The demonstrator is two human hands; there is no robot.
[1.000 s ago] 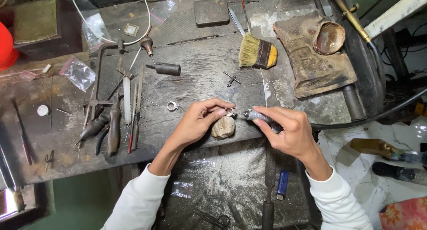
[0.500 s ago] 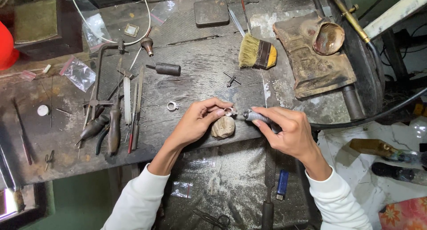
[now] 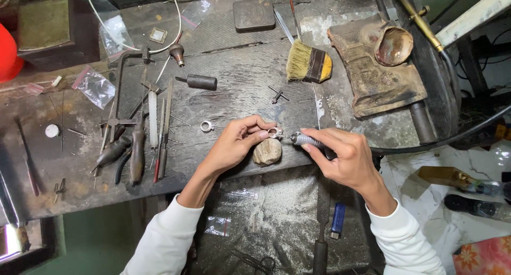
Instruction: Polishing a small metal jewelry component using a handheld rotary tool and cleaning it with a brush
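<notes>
Hands were busy grinding: the left hand (image 3: 234, 144) pinched a small silver ring (image 3: 274, 132) over a wooden peg (image 3: 267, 151) at the tabletop (image 3: 239, 99) edge, the right hand (image 3: 346, 158) gripped a small power tool (image 3: 306, 141) touching it, needing steady, gentle pressing next.

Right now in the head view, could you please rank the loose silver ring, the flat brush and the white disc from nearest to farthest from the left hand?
1. Loose silver ring, on the bench just to the left of the left hand.
2. Flat brush, up the bench and to the right.
3. White disc, far out near the left edge.
</notes>
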